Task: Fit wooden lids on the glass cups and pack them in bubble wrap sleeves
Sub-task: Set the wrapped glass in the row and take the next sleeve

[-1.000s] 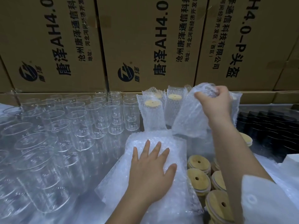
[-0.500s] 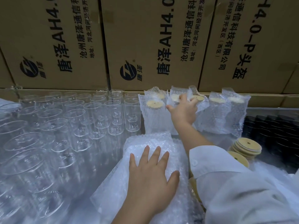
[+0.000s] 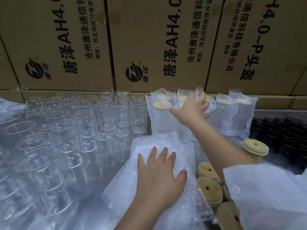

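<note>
Glass is the chief worry here. The right hand (image 3: 191, 110) is stretched to the back row, its fingers curled over the top of a wrapped cup (image 3: 199, 90). That cup stands among the other wrapped cups (image 3: 232, 117) against the cardboard boxes (image 3: 166, 39). The row is packed close, so a neighbour could be tipped by a sideways push while the cup is being seated. Little purchase is given by the loose wrap at the top; if the cup were lifted by the wrap alone, it could slide out of the open end. Whether the lid inside is fully seated cannot be told through the bubbles.

The left hand (image 3: 159, 176) is laid flat, fingers straight and spread, on the pile of bubble wrap sleeves (image 3: 149, 143). This pile lies just beside the bare glass cups (image 3: 103, 117). Should it be dragged leftward, the nearest cups could be knocked together.

The white cuff (image 3: 265, 188) of the right arm hangs over the stacked wooden lids (image 3: 207, 188), and a stack may be toppled when the arm is drawn back.
</note>
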